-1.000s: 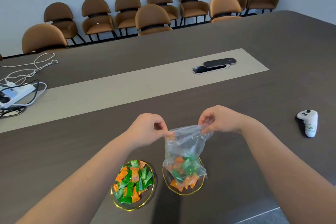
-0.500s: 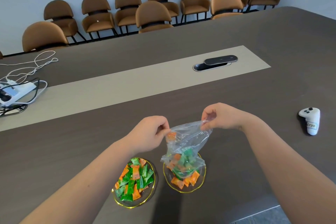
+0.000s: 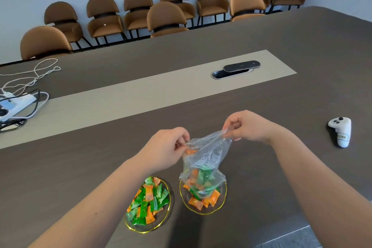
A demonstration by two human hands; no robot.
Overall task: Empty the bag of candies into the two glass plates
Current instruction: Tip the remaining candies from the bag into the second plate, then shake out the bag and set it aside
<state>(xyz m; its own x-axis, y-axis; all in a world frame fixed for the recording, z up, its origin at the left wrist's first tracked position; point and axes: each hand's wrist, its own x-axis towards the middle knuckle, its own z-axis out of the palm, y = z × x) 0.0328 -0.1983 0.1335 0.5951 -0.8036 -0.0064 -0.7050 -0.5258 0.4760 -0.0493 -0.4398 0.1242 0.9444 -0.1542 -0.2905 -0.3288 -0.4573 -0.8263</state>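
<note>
A clear plastic bag (image 3: 207, 155) hangs upside down over the right glass plate (image 3: 222, 203), with green and orange wrapped candies still bunched at its lower end. My left hand (image 3: 167, 150) pinches the bag's upper left corner and my right hand (image 3: 244, 126) pinches the upper right corner. Several orange candies lie on the right plate under the bag. The left glass plate (image 3: 161, 224), gold-rimmed like the other, holds a heap of green and orange candies (image 3: 148, 201).
A white controller (image 3: 341, 131) lies on the dark table at the right. A power strip with cables (image 3: 14, 104) sits at the far left. A cable port (image 3: 235, 69) is set in the table's beige strip. Brown chairs (image 3: 167, 16) line the far side.
Both hands lifted the bag a little and spread its corners wider. Candies slid lower in the bag, and more orange ones now lie on the right plate.
</note>
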